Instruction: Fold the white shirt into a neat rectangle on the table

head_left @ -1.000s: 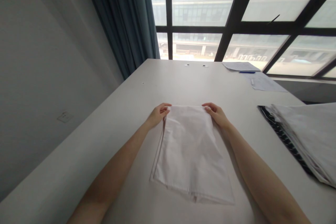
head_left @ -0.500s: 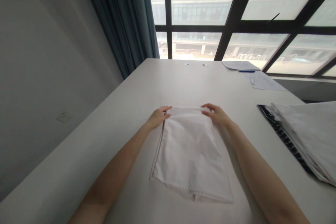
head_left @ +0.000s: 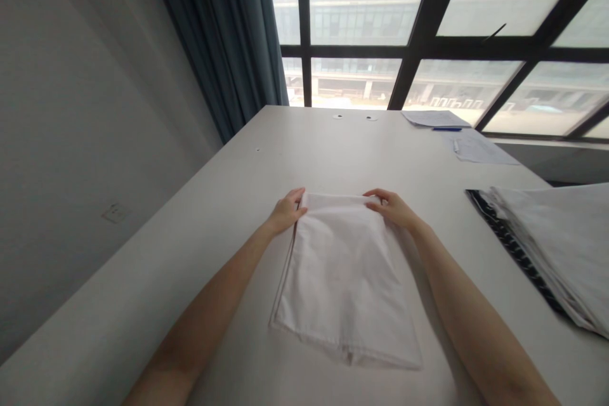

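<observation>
A folded piece of white cloth (head_left: 345,279) lies flat in front of me, narrower at its far edge and wider toward me. At its far left corner, my left hand (head_left: 287,210) pinches the edge between thumb and fingers. My right hand (head_left: 391,208) grips the far right corner the same way, thumb on the near side and fingers over the far edge. Several layers show along the cloth's left side. Its near edge has a hem with a small bunched spot in the middle.
The cloth rests on a white table (head_left: 304,152). A stack of folded fabric (head_left: 561,235), white over black, lies at the right. Papers (head_left: 485,147) and a blue pen (head_left: 447,129) are at the far right. A wall with a socket (head_left: 114,213) borders the left, beside a dark curtain (head_left: 228,32).
The fingers of my left hand have drawn back slightly to the left along the cloth's far corner. My right hand and the cloth stay nearly where they were.
</observation>
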Demonstrator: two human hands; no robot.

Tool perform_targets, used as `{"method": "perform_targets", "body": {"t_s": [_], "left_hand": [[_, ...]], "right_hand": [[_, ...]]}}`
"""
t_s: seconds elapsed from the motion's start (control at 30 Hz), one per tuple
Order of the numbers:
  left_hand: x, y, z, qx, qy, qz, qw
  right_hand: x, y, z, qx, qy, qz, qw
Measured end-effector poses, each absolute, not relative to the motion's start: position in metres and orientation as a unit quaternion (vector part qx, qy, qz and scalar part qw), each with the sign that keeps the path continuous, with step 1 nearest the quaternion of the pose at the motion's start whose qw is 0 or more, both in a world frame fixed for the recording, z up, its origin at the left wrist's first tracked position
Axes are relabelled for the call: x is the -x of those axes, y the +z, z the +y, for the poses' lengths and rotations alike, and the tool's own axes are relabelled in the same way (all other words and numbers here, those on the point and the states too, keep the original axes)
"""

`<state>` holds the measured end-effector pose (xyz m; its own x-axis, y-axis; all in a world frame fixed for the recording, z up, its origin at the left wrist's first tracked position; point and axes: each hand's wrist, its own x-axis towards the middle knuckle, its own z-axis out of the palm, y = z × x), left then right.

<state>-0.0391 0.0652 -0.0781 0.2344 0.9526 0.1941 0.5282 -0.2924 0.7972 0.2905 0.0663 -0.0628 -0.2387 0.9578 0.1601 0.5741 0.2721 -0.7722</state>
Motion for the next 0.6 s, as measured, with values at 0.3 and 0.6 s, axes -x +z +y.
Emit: {"method": "perform_targets", "body": {"t_s": [0.3, 0.6], "left_hand": [[0.034, -0.076, 0.062, -0.684, 0.409, 0.531, 0.29], [0.028, -0.058, 0.055, -0.605, 0.378, 0.58, 0.392]], "right_hand": [[-0.29, -0.066, 0.064, 0.522, 0.303, -0.727, 0.327], [-0.285, -0.07, 0.061, 0.532, 0.302, -0.7, 0.369]]}}
